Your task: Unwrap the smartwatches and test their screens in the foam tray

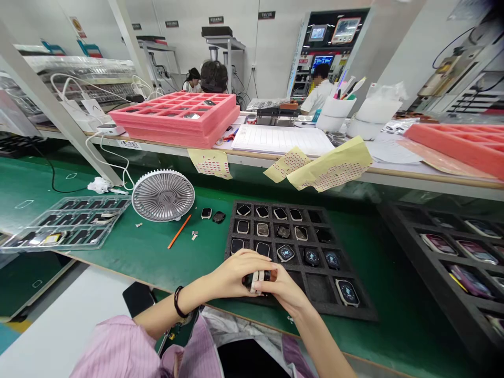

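Left hand and right hand grip small parts together, lower centre of frame, above a black tray; light, even fingertip pressure should best avoid slips or scratches.

Fan on tabletop, left of foam tray; clear tray further left; shelf behind.

Head-worn view, looking forward and steeply down
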`<action>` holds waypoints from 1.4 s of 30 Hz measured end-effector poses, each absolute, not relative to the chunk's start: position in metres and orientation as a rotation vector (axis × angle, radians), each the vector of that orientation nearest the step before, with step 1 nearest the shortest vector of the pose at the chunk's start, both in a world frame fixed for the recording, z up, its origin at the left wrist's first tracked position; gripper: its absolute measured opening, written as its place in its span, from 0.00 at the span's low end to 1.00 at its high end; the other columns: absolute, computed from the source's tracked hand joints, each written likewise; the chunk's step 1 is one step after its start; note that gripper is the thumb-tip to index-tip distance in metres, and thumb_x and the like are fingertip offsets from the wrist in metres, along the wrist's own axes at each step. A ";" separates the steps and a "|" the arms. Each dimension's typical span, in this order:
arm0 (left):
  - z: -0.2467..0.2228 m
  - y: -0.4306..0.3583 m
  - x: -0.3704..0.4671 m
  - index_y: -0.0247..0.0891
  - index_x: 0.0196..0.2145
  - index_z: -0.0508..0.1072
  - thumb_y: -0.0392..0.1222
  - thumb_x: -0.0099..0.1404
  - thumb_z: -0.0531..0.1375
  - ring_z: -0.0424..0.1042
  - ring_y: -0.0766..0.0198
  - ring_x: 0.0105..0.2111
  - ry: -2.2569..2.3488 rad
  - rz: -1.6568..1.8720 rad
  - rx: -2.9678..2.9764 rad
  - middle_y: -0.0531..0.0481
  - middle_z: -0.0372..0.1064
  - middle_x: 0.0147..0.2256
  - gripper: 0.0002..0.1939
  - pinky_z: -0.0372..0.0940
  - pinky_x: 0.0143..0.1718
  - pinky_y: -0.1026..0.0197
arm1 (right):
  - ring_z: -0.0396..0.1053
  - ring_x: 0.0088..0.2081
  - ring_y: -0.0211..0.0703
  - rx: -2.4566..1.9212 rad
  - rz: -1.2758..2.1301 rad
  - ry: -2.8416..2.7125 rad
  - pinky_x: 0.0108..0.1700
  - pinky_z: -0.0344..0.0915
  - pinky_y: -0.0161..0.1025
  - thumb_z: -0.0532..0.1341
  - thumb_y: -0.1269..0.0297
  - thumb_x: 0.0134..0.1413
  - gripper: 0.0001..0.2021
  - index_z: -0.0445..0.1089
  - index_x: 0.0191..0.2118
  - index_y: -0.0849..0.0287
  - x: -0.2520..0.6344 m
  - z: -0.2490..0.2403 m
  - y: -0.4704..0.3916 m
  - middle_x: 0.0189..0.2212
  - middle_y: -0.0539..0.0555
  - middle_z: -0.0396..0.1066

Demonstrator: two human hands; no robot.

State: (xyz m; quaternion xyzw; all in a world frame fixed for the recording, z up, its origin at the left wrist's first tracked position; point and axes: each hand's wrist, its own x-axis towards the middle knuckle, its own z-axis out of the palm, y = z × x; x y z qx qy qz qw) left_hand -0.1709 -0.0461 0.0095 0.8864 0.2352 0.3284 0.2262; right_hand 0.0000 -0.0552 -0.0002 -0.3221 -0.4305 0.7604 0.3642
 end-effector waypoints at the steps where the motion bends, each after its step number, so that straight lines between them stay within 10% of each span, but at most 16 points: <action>1: 0.009 -0.046 -0.171 0.42 0.55 0.63 0.42 0.63 0.61 0.67 0.59 0.53 0.654 0.893 2.445 0.46 0.71 0.50 0.23 0.58 0.56 0.56 | 0.70 0.39 0.47 -0.837 1.948 -1.104 0.42 0.66 0.40 0.73 0.67 0.32 0.17 0.77 0.35 0.59 0.000 -0.002 -0.055 0.32 0.52 0.75; 17: 0.010 -0.048 -0.171 0.43 0.58 0.61 0.43 0.63 0.61 0.64 0.58 0.56 0.751 0.747 2.460 0.45 0.68 0.53 0.26 0.57 0.56 0.57 | 0.71 0.34 0.46 -0.888 1.860 -1.014 0.36 0.67 0.37 0.74 0.67 0.27 0.17 0.77 0.31 0.60 -0.007 -0.015 -0.055 0.29 0.52 0.75; 25: 0.024 -0.047 -0.181 0.44 0.63 0.54 0.55 0.51 0.68 0.54 0.48 0.61 0.761 0.644 2.310 0.38 0.54 0.62 0.46 0.53 0.60 0.48 | 0.75 0.35 0.51 -0.885 1.797 -1.038 0.39 0.70 0.43 0.74 0.64 0.30 0.16 0.78 0.33 0.59 0.004 -0.018 -0.048 0.30 0.55 0.78; 35: 0.013 -0.040 -0.208 0.41 0.50 0.68 0.43 0.70 0.52 0.63 0.58 0.55 1.240 0.930 2.207 0.44 0.66 0.54 0.14 0.60 0.57 0.53 | 0.76 0.41 0.59 -0.917 1.807 -0.956 0.45 0.70 0.52 0.76 0.63 0.29 0.22 0.76 0.37 0.61 0.009 -0.024 -0.050 0.35 0.59 0.79; 42: -0.017 -0.036 -0.303 0.39 0.39 0.70 0.38 0.66 0.48 0.69 0.54 0.44 2.181 0.897 2.164 0.44 0.70 0.42 0.11 0.66 0.46 0.53 | 0.75 0.42 0.59 -0.923 1.790 -1.009 0.44 0.71 0.50 0.76 0.62 0.31 0.22 0.77 0.38 0.61 0.012 -0.028 -0.052 0.37 0.62 0.78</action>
